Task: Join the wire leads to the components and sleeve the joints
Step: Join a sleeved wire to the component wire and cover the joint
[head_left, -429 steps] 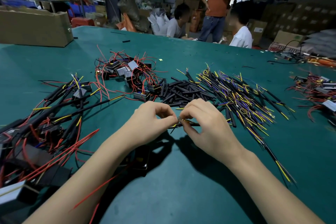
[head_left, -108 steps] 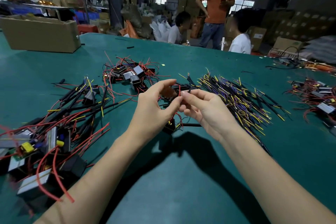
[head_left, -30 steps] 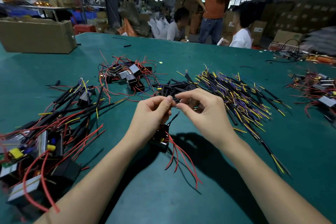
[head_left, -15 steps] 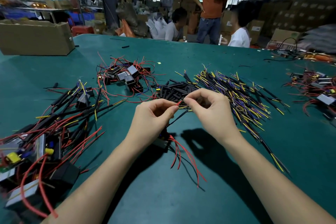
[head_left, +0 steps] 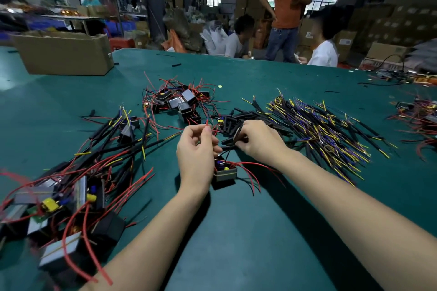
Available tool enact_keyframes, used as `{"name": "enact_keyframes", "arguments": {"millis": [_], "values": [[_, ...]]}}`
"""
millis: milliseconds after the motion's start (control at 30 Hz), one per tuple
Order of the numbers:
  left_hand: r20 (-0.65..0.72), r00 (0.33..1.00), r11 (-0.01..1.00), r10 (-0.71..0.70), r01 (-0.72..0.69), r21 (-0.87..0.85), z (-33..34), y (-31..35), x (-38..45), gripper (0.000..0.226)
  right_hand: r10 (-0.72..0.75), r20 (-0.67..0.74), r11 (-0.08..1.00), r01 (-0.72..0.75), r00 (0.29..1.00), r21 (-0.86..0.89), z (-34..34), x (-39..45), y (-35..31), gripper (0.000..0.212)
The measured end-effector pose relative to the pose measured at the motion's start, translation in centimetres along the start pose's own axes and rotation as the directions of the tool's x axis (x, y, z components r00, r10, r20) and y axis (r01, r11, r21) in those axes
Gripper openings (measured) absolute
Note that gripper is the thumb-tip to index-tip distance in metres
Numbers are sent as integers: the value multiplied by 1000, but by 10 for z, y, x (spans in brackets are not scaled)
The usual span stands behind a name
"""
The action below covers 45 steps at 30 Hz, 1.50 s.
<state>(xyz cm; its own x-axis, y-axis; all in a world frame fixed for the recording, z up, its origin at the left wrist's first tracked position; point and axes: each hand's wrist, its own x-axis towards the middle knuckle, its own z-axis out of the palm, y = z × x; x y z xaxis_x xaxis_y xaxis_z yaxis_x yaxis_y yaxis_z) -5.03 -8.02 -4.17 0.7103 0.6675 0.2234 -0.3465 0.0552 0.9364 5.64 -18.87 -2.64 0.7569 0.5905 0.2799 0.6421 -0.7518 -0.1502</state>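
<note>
Fingers (head_left: 205, 130) of the left hand (head_left: 197, 149) pinch a red wire lead (head_left: 207, 123) upright, its bare tip showing above them. That lead seems to run down to the black component (head_left: 224, 173) resting on the green counter (head_left: 236, 231) just below the hand. To the right, the right hand (head_left: 259, 140) curls its fingers around a black sleeve (head_left: 237, 131) taken at the edge of the sleeve pile (head_left: 238, 120). This looks like the sleeving step: next, the tube's open end must be lined up with the lead tip and slid down it. Yellow and purple wires (head_left: 331, 130) lie just beyond.
</note>
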Motion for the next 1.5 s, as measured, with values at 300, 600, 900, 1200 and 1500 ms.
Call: {"name": "enact_keyframes", "arguments": {"millis": [300, 600, 900, 1200, 1500], "values": [[84, 996, 999, 42, -44, 27, 2, 3, -2, 11, 149, -247, 926, -48, 958, 375, -15, 0, -3, 11], [181, 978, 981, 107, -134, 143, 3, 6, -11, 12, 363, 90, -248, 3, 927, 969, -29, -51, -1, 7], [214, 966, 970, 141, -179, 167, 4, 6, -14, 10, 331, 70, -206, 0, 941, 978, -24, -50, 0, 10], [226, 964, 971, 138, -177, 162, 3, 6, -14, 7, 313, 54, -186, 6, 948, 983, -24, -50, -1, 9], [240, 961, 967, 137, -183, 178, 3, 5, -13, 13, 301, -34, -36, 47, 953, 998, -27, -52, 1, 6]]}}
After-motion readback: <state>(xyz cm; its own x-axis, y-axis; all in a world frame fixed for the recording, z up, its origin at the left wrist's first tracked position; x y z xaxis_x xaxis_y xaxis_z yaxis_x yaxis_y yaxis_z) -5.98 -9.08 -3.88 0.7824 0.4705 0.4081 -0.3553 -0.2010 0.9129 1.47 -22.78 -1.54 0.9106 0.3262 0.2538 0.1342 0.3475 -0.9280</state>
